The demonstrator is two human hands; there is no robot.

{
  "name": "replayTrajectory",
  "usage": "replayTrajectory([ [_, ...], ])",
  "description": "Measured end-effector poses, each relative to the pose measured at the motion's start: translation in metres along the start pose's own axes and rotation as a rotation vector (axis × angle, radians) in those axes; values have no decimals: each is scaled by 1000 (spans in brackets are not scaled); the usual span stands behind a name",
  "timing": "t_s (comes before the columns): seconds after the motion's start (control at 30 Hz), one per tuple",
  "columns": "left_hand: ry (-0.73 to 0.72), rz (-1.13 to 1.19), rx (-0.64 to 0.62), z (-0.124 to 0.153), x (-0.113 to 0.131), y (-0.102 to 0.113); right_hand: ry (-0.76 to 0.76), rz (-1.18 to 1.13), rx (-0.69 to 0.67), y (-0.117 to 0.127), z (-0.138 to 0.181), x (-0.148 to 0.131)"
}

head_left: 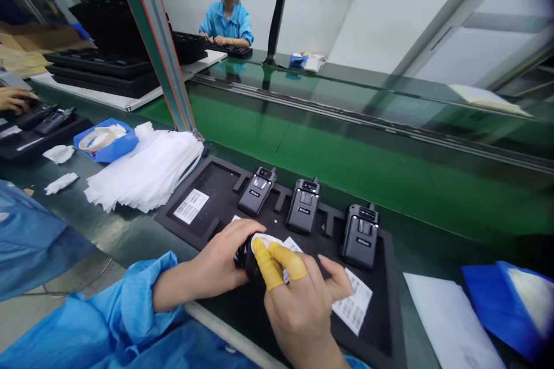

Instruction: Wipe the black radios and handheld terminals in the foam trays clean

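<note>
- Black device (250, 264): held above the near part of the black tray (395, 305), mostly hidden by fingers.
- Left hand (219, 259): grip closed around the device.
- Right hand (296, 300): grip on a white wipe (266, 238), two yellow-covered fingers pressing it to the device.
- Three "Riton" handsets (303, 207) lie in a row along tray's far side.
- White sheets (145, 167), fanned, on green surface (125, 236) left of tray.
</note>
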State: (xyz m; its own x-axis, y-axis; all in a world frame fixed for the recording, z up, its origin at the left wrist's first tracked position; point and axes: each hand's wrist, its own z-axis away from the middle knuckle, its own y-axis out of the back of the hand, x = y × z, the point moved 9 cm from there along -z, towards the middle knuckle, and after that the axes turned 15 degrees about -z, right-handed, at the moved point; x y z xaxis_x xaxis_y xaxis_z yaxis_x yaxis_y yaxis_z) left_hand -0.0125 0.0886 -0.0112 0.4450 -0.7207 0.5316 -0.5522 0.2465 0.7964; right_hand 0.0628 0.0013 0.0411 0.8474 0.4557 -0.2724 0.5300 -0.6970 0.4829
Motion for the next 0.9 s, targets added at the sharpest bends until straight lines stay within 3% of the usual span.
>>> replayTrajectory([
  [0.27, -66, -11, 5, 1, 7, -4, 19, 98, 20, 8, 8, -4],
  [0.47, -5, -30, -3, -1, 7, -2, -53, 160, 42, 13, 10, 9],
  [0.73, -22, -39, 18, 0, 5, -2, -52, 14, 48, 6, 6, 3],
  [0.9, 4, -38, 8, -2, 4, 0, -46, 58, 24, 6, 9, 10],
])
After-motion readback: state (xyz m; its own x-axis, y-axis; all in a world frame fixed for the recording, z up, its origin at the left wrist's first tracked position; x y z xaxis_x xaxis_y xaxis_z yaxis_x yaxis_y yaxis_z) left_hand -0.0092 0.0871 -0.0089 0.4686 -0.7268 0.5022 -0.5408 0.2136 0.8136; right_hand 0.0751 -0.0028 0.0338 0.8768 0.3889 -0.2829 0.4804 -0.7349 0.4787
